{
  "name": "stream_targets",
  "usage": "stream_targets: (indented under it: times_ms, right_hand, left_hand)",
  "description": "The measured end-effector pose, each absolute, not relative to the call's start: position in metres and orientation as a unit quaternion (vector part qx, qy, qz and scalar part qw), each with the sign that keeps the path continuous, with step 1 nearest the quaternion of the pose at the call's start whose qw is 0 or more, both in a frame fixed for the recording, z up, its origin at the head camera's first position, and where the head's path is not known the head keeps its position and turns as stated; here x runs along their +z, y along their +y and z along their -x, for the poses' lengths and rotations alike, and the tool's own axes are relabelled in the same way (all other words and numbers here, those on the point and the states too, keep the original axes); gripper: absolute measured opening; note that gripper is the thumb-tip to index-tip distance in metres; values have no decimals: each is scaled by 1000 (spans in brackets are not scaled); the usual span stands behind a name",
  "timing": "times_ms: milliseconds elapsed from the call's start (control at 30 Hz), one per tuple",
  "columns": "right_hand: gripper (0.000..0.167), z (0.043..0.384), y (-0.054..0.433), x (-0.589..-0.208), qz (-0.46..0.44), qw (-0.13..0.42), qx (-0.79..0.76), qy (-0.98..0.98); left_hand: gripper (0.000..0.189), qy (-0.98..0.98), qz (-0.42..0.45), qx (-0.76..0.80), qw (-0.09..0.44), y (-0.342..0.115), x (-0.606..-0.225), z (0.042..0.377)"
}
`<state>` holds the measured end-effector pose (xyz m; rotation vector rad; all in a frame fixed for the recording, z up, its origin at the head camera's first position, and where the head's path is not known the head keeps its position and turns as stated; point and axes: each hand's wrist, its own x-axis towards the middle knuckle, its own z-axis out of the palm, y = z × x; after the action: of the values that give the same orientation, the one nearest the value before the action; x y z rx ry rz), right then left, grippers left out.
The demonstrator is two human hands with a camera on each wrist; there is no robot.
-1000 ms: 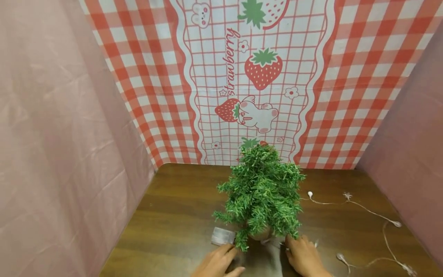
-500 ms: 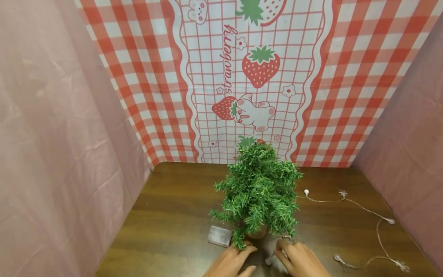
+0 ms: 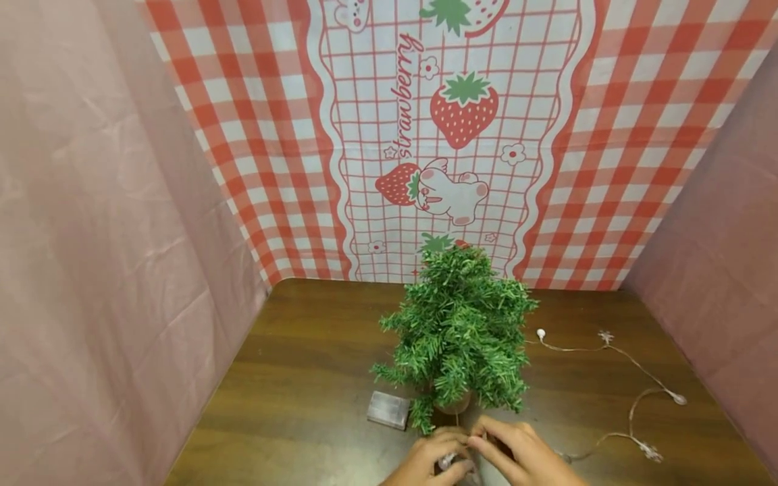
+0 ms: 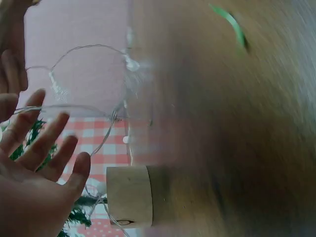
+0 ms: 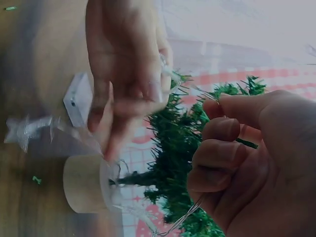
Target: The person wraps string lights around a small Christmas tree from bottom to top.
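String lights [image 3: 650, 451], star [image 5: 27, 133] blurred, right hand [image 3: 527, 451] pinching wire [image 5: 183, 218], hold of left hand [image 3: 421, 462] unclear

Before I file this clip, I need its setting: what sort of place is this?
Probably a curtained tabletop craft or filming nook: a wood-grain table with pink drapes at both sides, a strawberry-print cloth behind, and a small artificial tree on top.

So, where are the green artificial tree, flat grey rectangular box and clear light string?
Green artificial tree [image 3: 458, 331], head view: middle branches.
Flat grey rectangular box [image 3: 387, 410], head view: top face.
Clear light string [image 3: 679, 399], head view: one ornament.
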<state>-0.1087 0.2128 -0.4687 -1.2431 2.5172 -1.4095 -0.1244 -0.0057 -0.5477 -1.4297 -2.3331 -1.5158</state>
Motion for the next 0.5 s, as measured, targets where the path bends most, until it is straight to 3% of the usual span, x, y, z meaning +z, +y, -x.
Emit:
stream_targets:
  times_ms: [167,233,300,500]
  right_hand:
    - [27,105,221,-460,375,-55,-432,819]
    - [30,102,225,-454,356,-83,-423,829]
    - [33,98,230,-449,332,-106,-413,841]
    - [37,91,237,-438,290,-135,-401,858]
  left_hand:
    - [18,-690,387,-609,-67,-17,-538,118]
    - [19,-692,387,-607,-52,-24,-532,115]
    - [17,-713,403,-573,-10,-32,-525,113]
    - [6,-782,459,-380,185,-45,-500,111]
